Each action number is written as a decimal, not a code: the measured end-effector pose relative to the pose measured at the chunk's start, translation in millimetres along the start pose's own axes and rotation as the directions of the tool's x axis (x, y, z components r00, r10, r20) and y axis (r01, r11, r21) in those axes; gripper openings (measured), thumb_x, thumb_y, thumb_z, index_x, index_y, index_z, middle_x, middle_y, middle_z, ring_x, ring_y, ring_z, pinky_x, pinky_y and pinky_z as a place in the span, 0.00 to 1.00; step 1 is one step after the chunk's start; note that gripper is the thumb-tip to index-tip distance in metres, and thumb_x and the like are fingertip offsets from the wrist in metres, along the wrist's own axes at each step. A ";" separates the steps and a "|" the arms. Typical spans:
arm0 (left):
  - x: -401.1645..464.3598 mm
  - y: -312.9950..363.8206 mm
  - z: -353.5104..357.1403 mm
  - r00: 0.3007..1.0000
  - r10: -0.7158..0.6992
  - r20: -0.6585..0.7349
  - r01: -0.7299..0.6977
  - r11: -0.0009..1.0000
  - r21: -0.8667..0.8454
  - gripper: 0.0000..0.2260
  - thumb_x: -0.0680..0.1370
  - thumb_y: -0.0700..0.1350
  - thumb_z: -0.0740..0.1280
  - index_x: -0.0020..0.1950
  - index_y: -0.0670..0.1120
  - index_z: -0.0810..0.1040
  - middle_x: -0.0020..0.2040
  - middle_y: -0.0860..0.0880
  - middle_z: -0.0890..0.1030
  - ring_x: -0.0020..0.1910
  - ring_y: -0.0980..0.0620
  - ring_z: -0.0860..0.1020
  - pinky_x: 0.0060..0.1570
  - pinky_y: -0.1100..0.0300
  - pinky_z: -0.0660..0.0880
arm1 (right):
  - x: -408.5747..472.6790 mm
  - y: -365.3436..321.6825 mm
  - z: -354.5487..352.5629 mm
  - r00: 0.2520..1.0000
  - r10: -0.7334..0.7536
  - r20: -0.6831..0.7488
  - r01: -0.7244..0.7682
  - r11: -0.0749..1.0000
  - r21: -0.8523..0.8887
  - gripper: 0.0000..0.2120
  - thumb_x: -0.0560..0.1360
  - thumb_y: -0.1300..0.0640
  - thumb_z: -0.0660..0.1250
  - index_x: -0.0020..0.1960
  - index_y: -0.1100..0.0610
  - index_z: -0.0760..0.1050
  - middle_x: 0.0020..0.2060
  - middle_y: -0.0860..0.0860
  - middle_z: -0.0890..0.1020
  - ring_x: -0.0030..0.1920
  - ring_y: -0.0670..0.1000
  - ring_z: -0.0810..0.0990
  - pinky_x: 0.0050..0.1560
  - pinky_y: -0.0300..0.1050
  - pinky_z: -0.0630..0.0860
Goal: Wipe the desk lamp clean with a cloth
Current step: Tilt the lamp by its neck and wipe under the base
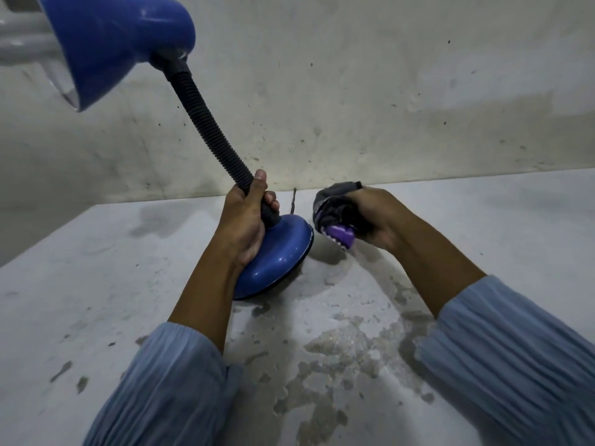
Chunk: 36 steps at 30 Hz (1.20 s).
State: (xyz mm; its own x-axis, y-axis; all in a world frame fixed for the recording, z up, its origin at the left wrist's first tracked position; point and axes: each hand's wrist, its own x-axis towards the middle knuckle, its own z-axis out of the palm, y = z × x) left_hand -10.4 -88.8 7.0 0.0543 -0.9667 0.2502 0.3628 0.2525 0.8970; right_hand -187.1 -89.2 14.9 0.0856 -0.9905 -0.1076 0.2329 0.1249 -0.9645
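My left hand (246,220) is wrapped around the lower end of the black ribbed flexible neck (206,123) of the blue desk lamp (277,252), thumb up along the neck and fingers curled round it just above the joint with the base. The lamp's round glossy blue base (280,255) is tilted: its near edge rests on the worn white tabletop (96,284) and its far right edge is lifted off the surface. The neck rises up and to the left to the blue cone-shaped shade (119,43), which sits at the top left with its open mouth turned down and left.

My right hand (370,217) is closed around a bunched dark grey cloth with a purple patch (335,214). The cloth sits just beside the raised right edge of the base, apart from it by a narrow gap.

The tabletop shows chipped, patchy wear near me. A stained pale wall (386,91) stands behind it. Both forearms wear light blue pleated sleeves (515,355).
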 end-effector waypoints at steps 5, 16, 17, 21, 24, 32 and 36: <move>-0.9 -0.9 1.1 1.000 0.003 0.031 -0.004 0.999 0.040 0.10 0.81 0.47 0.59 0.40 0.46 0.67 0.28 0.52 0.70 0.30 0.56 0.69 0.33 0.63 0.69 | -4.7 -15.2 0.6 0.980 0.086 0.180 -0.041 0.971 -0.237 0.10 0.68 0.67 0.63 0.41 0.59 0.82 0.33 0.54 0.84 0.32 0.48 0.82 0.33 0.38 0.79; -2.5 -3.6 1.7 0.999 -0.008 0.053 0.004 0.998 0.059 0.10 0.80 0.47 0.59 0.41 0.46 0.67 0.28 0.52 0.70 0.30 0.55 0.68 0.35 0.63 0.69 | 24.9 -10.3 23.5 0.994 0.035 0.107 0.003 0.941 -0.339 0.17 0.71 0.72 0.59 0.53 0.61 0.80 0.52 0.61 0.82 0.51 0.58 0.81 0.52 0.48 0.80; -2.8 -3.5 1.9 0.998 -0.008 0.054 0.005 0.998 0.060 0.10 0.80 0.47 0.59 0.41 0.46 0.67 0.28 0.52 0.70 0.30 0.55 0.68 0.35 0.63 0.69 | 23.6 -8.7 24.2 0.992 0.052 0.115 -0.008 0.935 -0.355 0.16 0.71 0.71 0.59 0.53 0.62 0.80 0.52 0.61 0.82 0.51 0.58 0.82 0.52 0.48 0.80; -2.5 -2.6 1.2 0.998 -0.004 0.055 0.002 0.999 0.043 0.10 0.80 0.47 0.59 0.41 0.46 0.67 0.27 0.53 0.70 0.29 0.56 0.69 0.34 0.64 0.70 | 14.2 -15.3 13.5 0.987 0.127 0.101 -0.066 0.881 -0.468 0.09 0.73 0.64 0.60 0.47 0.62 0.78 0.39 0.58 0.83 0.34 0.52 0.83 0.34 0.42 0.80; -1.6 -3.3 0.8 0.999 -0.005 0.055 0.003 0.999 0.034 0.10 0.80 0.47 0.59 0.41 0.46 0.67 0.25 0.55 0.71 0.27 0.58 0.69 0.34 0.64 0.70 | 2.0 -30.8 -6.7 0.984 0.146 0.099 -0.069 0.838 -0.542 0.05 0.70 0.62 0.63 0.41 0.62 0.76 0.31 0.57 0.81 0.28 0.51 0.80 0.29 0.40 0.77; -2.1 2.3 0.8 1.000 0.000 0.001 0.000 1.000 -0.011 0.10 0.81 0.47 0.59 0.41 0.45 0.67 0.25 0.54 0.71 0.26 0.58 0.70 0.33 0.64 0.69 | -19.9 -7.2 6.7 0.976 -0.096 0.197 0.185 0.844 -0.503 0.14 0.72 0.70 0.58 0.44 0.59 0.81 0.38 0.51 0.85 0.35 0.46 0.82 0.34 0.36 0.77; -1.7 2.9 2.0 1.000 -0.014 -0.005 0.014 0.999 -0.042 0.10 0.80 0.46 0.59 0.41 0.45 0.67 0.24 0.54 0.70 0.25 0.59 0.69 0.32 0.65 0.69 | -37.6 -16.7 -12.1 0.962 -0.002 0.274 0.155 0.828 -0.539 0.12 0.71 0.69 0.60 0.46 0.62 0.82 0.46 0.62 0.83 0.43 0.55 0.81 0.46 0.45 0.78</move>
State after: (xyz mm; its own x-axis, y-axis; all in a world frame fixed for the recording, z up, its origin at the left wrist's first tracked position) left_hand -11.3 -86.4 9.9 0.0535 -0.9704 0.2355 0.4027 0.2367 0.8842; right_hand -205.9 -54.8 32.1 0.3471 -0.9372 -0.0353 -0.3163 -0.0816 -0.9451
